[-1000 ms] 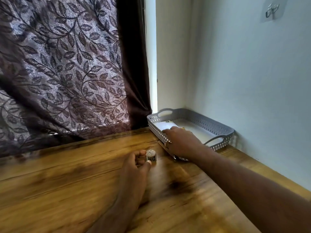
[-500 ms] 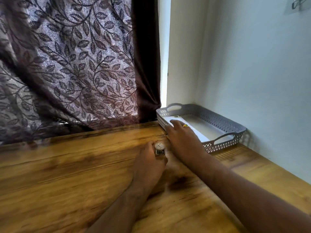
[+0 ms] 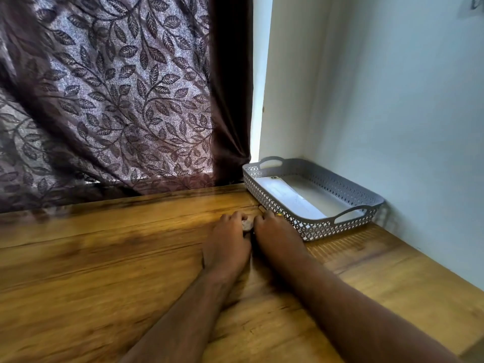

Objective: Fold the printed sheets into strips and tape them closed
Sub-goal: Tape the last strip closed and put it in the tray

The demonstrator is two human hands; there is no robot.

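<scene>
Folded strip (image 3: 286, 193): white, lying inside the grey basket (image 3: 272, 201), along its near wall.
Tape roll (image 3: 247, 224): small, blurred, on the wooden table (image 3: 104, 258) just beside the basket.
Left hand (image 3: 226, 244): fingers curled round the roll.
Right hand (image 3: 277, 235): knuckles up, touching the left; grip cannot be told.
Backdrop: leaf-patterned curtain (image 3: 117, 100).

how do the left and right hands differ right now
The left hand grips a small whitish roll; whether the right hand holds anything is hidden. The right hand lies beside the grey basket; the left hand is farther from it. Both rest on the wooden table.
</scene>
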